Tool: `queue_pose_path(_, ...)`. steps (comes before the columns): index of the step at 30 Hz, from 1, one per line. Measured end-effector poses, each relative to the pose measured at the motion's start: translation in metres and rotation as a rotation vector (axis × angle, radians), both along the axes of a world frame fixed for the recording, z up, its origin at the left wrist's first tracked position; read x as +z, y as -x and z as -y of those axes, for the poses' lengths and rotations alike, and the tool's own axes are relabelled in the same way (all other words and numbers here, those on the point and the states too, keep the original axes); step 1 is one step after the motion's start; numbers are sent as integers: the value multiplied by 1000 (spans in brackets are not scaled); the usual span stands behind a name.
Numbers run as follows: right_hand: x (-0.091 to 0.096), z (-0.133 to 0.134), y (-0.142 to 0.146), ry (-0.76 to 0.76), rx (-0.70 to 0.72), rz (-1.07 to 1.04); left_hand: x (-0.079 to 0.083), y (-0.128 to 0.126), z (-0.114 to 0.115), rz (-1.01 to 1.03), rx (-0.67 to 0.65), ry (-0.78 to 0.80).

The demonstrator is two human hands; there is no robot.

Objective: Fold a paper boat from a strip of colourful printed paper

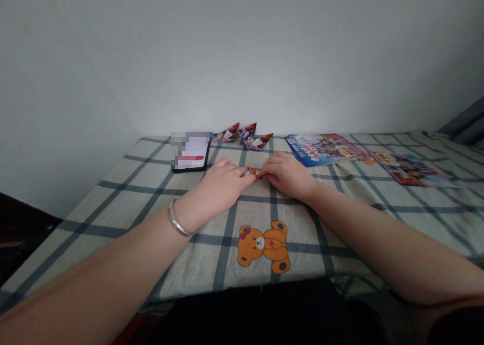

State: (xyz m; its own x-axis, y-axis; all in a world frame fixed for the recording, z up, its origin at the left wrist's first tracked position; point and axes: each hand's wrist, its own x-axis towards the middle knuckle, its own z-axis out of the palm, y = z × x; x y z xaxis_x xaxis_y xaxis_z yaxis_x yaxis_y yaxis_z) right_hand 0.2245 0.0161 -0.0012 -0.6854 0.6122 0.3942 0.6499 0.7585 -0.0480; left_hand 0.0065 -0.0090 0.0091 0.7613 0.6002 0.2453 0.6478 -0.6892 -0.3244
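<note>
A small piece of folded printed paper (251, 172) lies on the tablecloth between my two hands, mostly hidden by the fingers. My left hand (223, 181), with a silver bangle at its wrist, presses its closed fingers on the paper's left part. From the other side, my right hand (285, 173) has its curled fingertips on the right end of the same paper. Just beyond the hands stand several folded paper boats (257, 141) in blue, red and brown print, close to the wall.
A phone (192, 153) with a lit screen lies left of the boats. To the right are a stack of colourful printed flyers (325, 148) and another flyer (410, 168). A checked tablecloth (181, 269) with a printed teddy bear (264, 246) covers the table, against a pale wall (242, 52).
</note>
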Motion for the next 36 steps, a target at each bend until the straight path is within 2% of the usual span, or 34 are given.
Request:
queue_pose_path(2,5,6,0,-45,46,69,1,-2,4,-26,8,17)
queue_pose_path(10,16,15,5,-87,-29,240,2,-2,7,-15,48,47)
queue_pose_path(19,15,18,3,-22,-42,182,4,0,7,-24,6,78)
queue_pose_path(26,19,21,7,-23,-84,233,4,1,8,-1,31,112)
queue_pose_path(33,25,26,10,-18,-230,275,5,2,5,30,21,125)
queue_pose_path(36,26,25,9,-23,-239,296,8,3,5,34,24,146)
